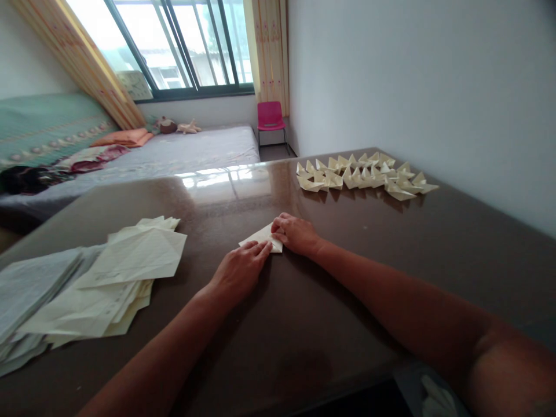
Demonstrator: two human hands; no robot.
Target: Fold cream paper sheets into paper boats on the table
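A small folded piece of cream paper (260,237) lies on the dark brown table (304,324). My left hand (241,272) lies flat on the paper's near edge, fingers stretched out and pressing down. My right hand (295,233) is curled over the paper's right corner, its fingertips pinching a fold. Both forearms reach in from the bottom of the view.
A loose stack of cream paper sheets (108,278) lies at the left of the table. Several folded paper boats (365,174) stand in rows at the far right. Behind the table are a bed (182,153), a pink chair (270,116) and a window (174,40).
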